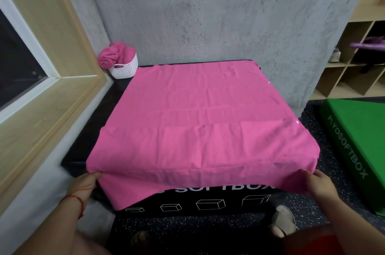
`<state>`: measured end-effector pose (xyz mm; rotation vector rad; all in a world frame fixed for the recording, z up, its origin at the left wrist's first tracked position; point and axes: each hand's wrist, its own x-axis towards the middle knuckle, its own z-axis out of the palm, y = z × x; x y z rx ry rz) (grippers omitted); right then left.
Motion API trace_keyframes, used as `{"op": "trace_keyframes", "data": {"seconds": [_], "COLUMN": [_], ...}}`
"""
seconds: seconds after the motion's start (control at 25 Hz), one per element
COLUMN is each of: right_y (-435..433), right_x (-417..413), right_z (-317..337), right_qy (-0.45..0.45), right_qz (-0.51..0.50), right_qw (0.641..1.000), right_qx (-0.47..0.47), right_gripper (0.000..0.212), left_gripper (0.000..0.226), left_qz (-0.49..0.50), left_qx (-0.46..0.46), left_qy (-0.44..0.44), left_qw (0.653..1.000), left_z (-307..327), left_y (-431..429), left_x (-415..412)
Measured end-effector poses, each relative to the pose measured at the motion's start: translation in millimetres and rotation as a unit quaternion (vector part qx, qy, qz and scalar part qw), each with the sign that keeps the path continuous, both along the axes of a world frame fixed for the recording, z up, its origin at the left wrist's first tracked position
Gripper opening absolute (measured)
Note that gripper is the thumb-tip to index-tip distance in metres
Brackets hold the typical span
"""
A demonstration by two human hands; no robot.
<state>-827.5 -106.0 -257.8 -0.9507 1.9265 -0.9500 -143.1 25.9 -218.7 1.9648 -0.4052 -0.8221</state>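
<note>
pink cloth (200,113) lay spread over the black box (198,202). the left hand (88,181) and the right hand (318,184) each pinched a near corner. a white basket (125,67) of rolled towels (113,54) sat behind.

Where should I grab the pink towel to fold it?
Probably the near edge of the pink towel, one hand toward each end, coming from the front: there it overhangs the black box, so fingers can get underneath. The left hand and right hand pinch it there.
</note>
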Motion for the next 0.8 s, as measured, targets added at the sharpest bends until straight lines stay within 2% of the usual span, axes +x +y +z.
{"op": "trace_keyframes", "data": {"seconds": [0.08, 0.12, 0.2, 0.24, 0.36, 0.44, 0.48, 0.52, 0.64, 0.8], "right_y": [0.6, 3.5, 13.6, 18.4, 27.5, 32.2, 35.2, 37.6, 36.1, 7.1], "right_x": [-5.8, -4.1, 2.0, 3.6, 5.0, 5.5, 6.3, 6.3, 7.6, 21.2], "right_z": [-5.7, -1.9, 12.4, 18.0, 25.7, 33.4, 37.7, 40.3, 50.4, 103.5], "right_qy": [-0.024, -0.045, -0.085, -0.094, -0.092, -0.103, -0.121, -0.139, -0.183, -0.24], "right_qz": [-0.003, -0.006, -0.015, -0.011, -0.006, -0.037, -0.057, -0.068, -0.058, -0.046], "right_qw": [1.0, 0.999, 0.996, 0.995, 0.995, 0.989, 0.983, 0.977, 0.97, 0.956], "right_qx": [-0.01, -0.015, -0.023, -0.024, -0.049, -0.097, -0.124, -0.147, -0.153, -0.162], "right_gripper": [0.037, 0.036, 0.025, 0.021, 0.019, 0.025, 0.036, 0.036, 0.02, 0.023], "left_gripper": [0.054, 0.053, 0.024, 0.018, 0.028, 0.026, 0.024, 0.021, 0.013, 0.004], "left_qz": [-0.022, -0.031, -0.047, -0.064, -0.127, -0.134, -0.12, -0.099, -0.058, -0.005], "left_qx": [0.01, 0.033, 0.053, 0.077, 0.145, 0.144, 0.121, 0.083, -0.043, -0.167], "left_qy": [0.021, 0.037, 0.062, 0.067, 0.067, 0.075, 0.088, 0.109, 0.148, 0.187], "left_qw": [0.999, 0.998, 0.996, 0.993, 0.979, 0.978, 0.981, 0.986, 0.986, 0.968], "left_z": [-27.8, -23.0, -11.6, -0.6, -1.4, 0.5, 6.6, 14.6, 39.6, 85.0], "left_y": [-1.1, 2.8, 15.8, 24.5, 39.7, 42.8, 43.8, 44.1, 35.8, 6.3], "left_x": [28.7, 23.2, 1.6, -13.8, -19.3, -14.9, -17.6, -21.6, -20.8, -13.8]}}
